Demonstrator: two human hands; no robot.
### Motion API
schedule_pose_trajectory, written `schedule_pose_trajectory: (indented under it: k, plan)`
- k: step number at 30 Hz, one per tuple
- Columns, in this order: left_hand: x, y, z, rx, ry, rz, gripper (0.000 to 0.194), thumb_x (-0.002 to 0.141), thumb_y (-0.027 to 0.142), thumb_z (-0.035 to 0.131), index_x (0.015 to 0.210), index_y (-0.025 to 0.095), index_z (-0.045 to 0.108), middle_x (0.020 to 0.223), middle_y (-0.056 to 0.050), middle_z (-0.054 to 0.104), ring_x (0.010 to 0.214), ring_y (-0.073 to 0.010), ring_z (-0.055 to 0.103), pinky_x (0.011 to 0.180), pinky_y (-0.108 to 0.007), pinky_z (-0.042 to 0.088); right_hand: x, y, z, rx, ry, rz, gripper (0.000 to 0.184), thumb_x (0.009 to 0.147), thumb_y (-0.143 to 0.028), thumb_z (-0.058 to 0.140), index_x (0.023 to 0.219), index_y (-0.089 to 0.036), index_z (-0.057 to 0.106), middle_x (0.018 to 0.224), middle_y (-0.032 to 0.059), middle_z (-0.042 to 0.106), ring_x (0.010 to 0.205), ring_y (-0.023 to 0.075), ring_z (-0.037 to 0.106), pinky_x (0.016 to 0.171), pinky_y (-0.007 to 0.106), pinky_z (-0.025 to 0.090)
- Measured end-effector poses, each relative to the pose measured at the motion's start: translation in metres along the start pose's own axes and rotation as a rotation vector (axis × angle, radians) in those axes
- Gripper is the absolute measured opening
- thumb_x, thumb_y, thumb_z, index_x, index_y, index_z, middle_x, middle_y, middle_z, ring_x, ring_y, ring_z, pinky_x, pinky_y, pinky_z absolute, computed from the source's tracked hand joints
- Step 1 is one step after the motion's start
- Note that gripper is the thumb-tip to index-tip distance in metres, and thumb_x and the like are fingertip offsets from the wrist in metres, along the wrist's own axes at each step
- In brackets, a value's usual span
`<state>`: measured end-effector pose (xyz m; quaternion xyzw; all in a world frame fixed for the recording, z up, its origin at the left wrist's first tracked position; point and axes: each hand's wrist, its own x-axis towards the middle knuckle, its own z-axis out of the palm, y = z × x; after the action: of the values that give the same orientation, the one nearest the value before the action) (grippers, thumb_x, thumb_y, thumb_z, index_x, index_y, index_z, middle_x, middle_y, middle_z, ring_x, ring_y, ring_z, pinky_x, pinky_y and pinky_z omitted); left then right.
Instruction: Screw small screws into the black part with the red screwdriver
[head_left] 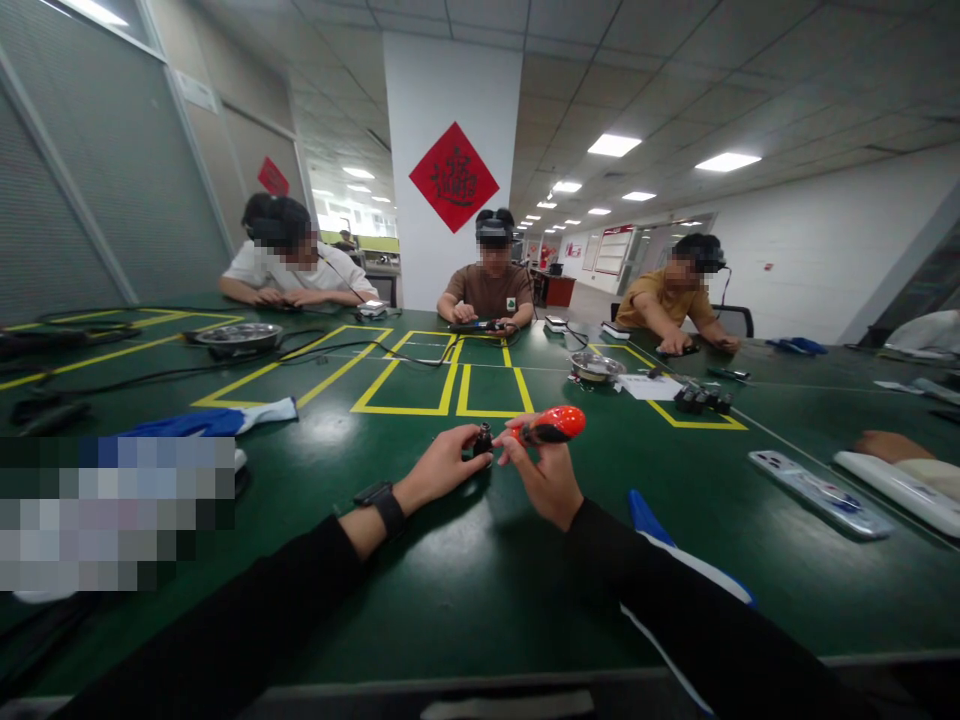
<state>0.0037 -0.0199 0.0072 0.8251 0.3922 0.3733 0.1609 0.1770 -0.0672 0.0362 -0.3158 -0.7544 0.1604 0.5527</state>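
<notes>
**Two hands, one screwdriver, one small black part**

Centre of frame, just above the green bench (480,600). Left hand (442,468): grip clamped on one small black part (482,440). Right hand (547,478): grip closed around one orange-handled screwdriver (553,425), tip toward the part. Three people sit across, upper frame. Two metal bowls: (238,336), (596,367).

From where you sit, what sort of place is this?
Probably an office workroom: a big green table marked with yellow tape boxes, co-workers seated round it, a long ceiling with light panels.
</notes>
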Motion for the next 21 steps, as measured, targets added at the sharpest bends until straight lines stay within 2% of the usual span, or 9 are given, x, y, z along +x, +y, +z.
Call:
schedule_pose_trajectory:
  k: [8, 21]
  plan:
    - [-0.0012, 0.0021, -0.0004, -0.014, 0.012, 0.01, 0.016, 0.074, 0.023, 0.057, 0.088, 0.015, 0.058, 0.081, -0.002, 0.06, 0.073, -0.0145, 0.055, 0.066, -0.024, 0.044, -0.0021, -0.0028, 0.0022, 0.01, 0.047, -0.029, 0.012, 0.085, -0.023, 0.05, 0.096, -0.019, 0.052, 0.073, 0.0005, 0.061, 0.073, 0.0163, 0.06, 0.081, 0.034, 0.044]
    - [-0.0002, -0.0012, 0.0009, -0.036, -0.009, -0.029, 0.023, 0.077, 0.03, 0.056, 0.094, 0.015, 0.061, 0.087, -0.005, 0.063, 0.078, -0.0171, 0.057, 0.071, -0.027, 0.045, -0.0019, -0.0057, 0.0021, 0.079, 0.063, 0.008, 0.011, 0.085, -0.023, 0.05, 0.095, -0.02, 0.054, 0.076, 0.0006, 0.062, 0.069, 0.0153, 0.059, 0.08, 0.035, 0.044]
